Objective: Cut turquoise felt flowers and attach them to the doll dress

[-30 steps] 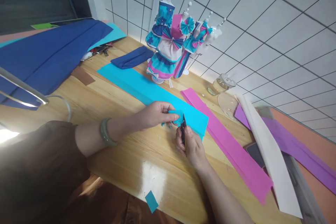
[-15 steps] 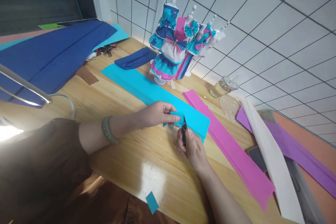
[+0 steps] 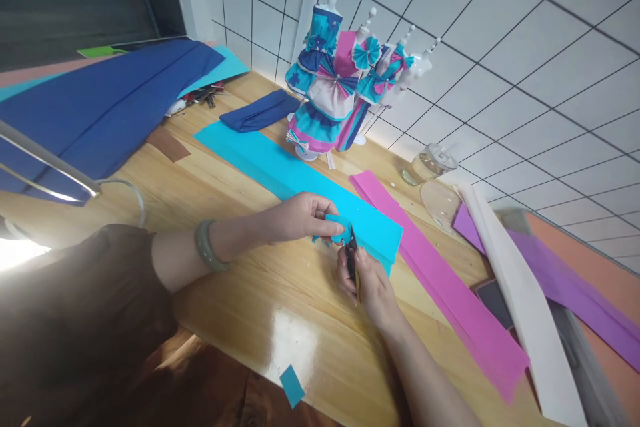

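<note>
My left hand (image 3: pixel 310 215), with a bangle (image 3: pixel 206 245) on the wrist, pinches a small turquoise paper piece (image 3: pixel 338 222) between thumb and fingers. Dark-bladed scissors (image 3: pixel 352 255) are gripped in my right hand (image 3: pixel 367 283), their blades at the right edge of that piece. Most of the scissor handle is hidden by the fingers. Small turquoise scraps (image 3: pixel 317 239) lie on the table just below my left hand. Behind both hands stretches a long turquoise crepe paper strip (image 3: pixel 280 163).
Small mannequins in paper dresses (image 3: pixel 330 93) stand at the back by the tiled wall. A pink strip (image 3: pixel 440 280), a white strip (image 3: pixel 520 293) and a glass jar (image 3: pixel 431 163) are on the right. Blue paper (image 3: pixel 100 107) covers the left. A turquoise scrap (image 3: pixel 292 385) lies near the front edge.
The view has shifted very slightly. Both hands keep their hold on the paper piece and the scissors, with barely any visible movement.
</note>
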Available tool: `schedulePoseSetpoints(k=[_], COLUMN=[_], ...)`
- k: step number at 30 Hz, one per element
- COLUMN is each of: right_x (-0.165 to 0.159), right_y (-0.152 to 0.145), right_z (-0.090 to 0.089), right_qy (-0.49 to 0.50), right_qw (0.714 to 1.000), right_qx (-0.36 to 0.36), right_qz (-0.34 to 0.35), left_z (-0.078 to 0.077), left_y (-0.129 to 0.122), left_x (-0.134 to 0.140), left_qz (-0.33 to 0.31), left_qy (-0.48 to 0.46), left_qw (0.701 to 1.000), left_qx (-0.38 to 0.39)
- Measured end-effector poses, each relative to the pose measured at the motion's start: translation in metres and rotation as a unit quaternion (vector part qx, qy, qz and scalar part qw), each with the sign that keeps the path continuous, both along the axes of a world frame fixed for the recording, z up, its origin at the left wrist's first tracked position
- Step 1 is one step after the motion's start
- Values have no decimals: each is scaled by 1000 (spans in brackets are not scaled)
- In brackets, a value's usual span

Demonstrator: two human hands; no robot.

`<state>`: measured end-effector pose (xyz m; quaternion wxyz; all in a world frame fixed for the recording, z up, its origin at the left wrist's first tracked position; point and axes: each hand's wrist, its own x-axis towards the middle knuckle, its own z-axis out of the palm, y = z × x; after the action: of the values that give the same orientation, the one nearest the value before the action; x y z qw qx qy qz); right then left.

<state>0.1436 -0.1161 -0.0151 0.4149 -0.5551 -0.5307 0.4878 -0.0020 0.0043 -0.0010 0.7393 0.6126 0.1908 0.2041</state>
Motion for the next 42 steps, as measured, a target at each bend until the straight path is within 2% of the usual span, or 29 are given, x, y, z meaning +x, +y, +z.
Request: schedulePoseSetpoints(k=[5, 9, 19, 22, 34, 42], right_x=[2, 2, -1, -1, 2, 2], right_y=[-2, -2, 0, 0, 0, 0], right_z=[0, 1, 6, 6, 4, 1], right_qy=[-11, -2, -54, -45, -13, 28], right_qw=[1000, 1000, 999, 999, 999, 997], right_qx=[-12, -21, 2, -5, -22, -45], right_qz=[10, 16, 2, -1, 44, 55], left_z=[-2, -4, -6, -5, -1, -5], left_y=[0, 1, 1, 2, 5, 7], left_x=[-1, -1, -1, -1, -3, -2], left_qz=[-13, 21, 93, 87, -28, -24], left_qy=[22, 21, -2, 4, 48, 56], left_qw=[999, 994, 978, 981, 997, 996], left_qx=[46, 109, 189, 172, 58, 63])
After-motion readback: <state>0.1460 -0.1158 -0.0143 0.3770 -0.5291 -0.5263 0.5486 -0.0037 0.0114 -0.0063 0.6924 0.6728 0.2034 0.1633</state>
